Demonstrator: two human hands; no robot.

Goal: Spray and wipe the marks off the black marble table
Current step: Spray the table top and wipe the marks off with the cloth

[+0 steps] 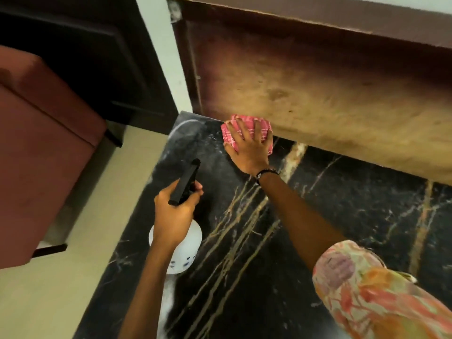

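Observation:
The black marble table with gold veins fills the lower middle and right of the head view. My right hand lies flat, fingers spread, pressing a pink checked cloth onto the table's far edge against the wooden panel. My left hand grips a white spray bottle by its black trigger head, held above the table's left side with the nozzle pointing away from me. A whitish curved smear shows on the far left corner.
A brown wooden panel rises along the table's back edge. A red-brown sofa stands to the left across a strip of pale floor. A dark door lies behind it, and a white wall strip beside the panel.

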